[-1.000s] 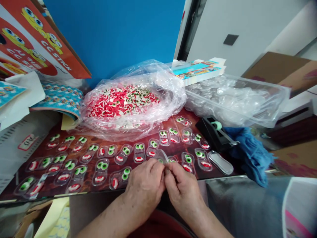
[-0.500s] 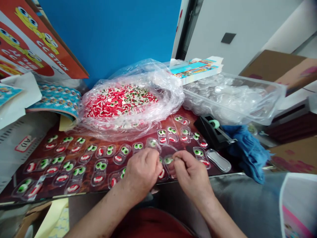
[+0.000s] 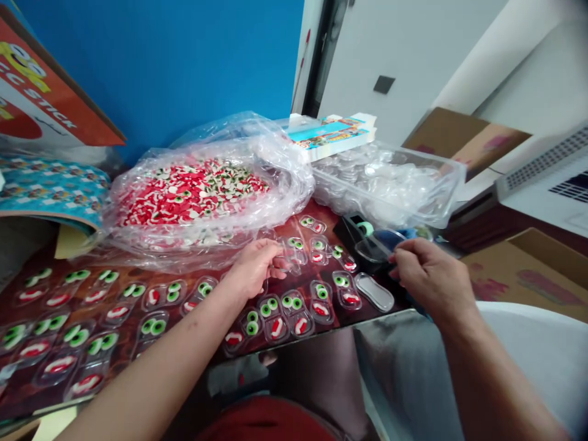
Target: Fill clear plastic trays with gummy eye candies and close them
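Note:
My left hand (image 3: 260, 264) reaches over the table, its thumb and fingers curled at the edge of a clear plastic tray (image 3: 294, 256) with green candy eyes. My right hand (image 3: 420, 269) is closed on the end of a clear plastic lid (image 3: 374, 246), which hangs over the black tape dispenser (image 3: 356, 229). Several clear trays with green eyes and red-and-white mouths lie in rows, including one tray (image 3: 321, 300) between my hands. An oval, silvery tray (image 3: 374, 292) lies below the dispenser.
A large plastic bag (image 3: 289, 165) of loose red, white and green candy pieces sits behind the rows. A clear bin (image 3: 452, 190) of plastic shells stands at its right, a printed carton (image 3: 337, 136) on top. A cardboard box (image 3: 528, 269) is at the far right.
My hands have come apart. The right moved right with the clear lid; the left moved up to a tray. More filled trays show at the front edge, and the view has shifted right.

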### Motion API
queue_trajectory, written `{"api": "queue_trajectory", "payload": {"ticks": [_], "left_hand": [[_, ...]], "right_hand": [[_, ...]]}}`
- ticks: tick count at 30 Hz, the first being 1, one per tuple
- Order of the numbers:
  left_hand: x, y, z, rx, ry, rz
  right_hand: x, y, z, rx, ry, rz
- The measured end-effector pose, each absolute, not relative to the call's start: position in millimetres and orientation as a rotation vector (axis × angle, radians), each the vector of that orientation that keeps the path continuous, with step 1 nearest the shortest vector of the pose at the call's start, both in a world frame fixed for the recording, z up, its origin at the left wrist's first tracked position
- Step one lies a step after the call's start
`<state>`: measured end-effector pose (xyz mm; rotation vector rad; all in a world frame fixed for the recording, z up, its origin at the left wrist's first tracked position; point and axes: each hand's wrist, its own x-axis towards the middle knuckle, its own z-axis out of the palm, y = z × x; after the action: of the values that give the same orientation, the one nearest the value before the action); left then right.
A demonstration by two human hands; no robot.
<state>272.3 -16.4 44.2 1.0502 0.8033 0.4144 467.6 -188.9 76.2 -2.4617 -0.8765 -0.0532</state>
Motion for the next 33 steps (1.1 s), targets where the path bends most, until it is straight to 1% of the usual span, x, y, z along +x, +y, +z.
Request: {"api": "queue_trajectory", "payload": {"ticks": [5, 7, 9, 12, 15, 18, 23, 28, 33], "left_hand": [[324.6, 0.1, 27.7, 1.237, 0.89, 0.251], [331.3, 2.7, 22.3, 1.331, 0.942, 0.191], [331.9, 4.2, 19.5, 1.434, 0.996, 0.162], [328.1, 5.1, 20.5, 1.614, 1.069, 0.191], [324.0, 1.1, 25.9, 1.841, 1.084, 0.283], [321.9, -12.2, 32.4, 2.086, 0.954, 0.34], [325.0, -38.8, 40.5, 2.336, 0.694, 0.259], [325.6, -37.6, 40.3, 2.39, 0.778, 0.27], [319.6, -30.5, 27.4, 2.367, 0.854, 0.277]], "right_hand": [[466.3, -181.5, 79.2, -2.199, -0.567, 0.204], [466.7, -182.5, 73.9, -2.173, -0.547, 0.225], [466.7, -180.8, 69.3, -2.303, -0.652, 0.104], [462.3, -167.0, 65.8, -2.647, -0.978, -0.204], [453.2, -143.1, 60.5, -2.87, -1.29, -0.308], [448.2, -121.9, 50.4, -2.894, -1.431, -0.241], [461.3, -118.3, 52.0, -2.83, -1.527, -0.05], [458.3, -145.9, 68.7, -2.742, -1.473, 0.037], [421.8, -145.8, 42.6, -2.659, -1.359, 0.17]]}}
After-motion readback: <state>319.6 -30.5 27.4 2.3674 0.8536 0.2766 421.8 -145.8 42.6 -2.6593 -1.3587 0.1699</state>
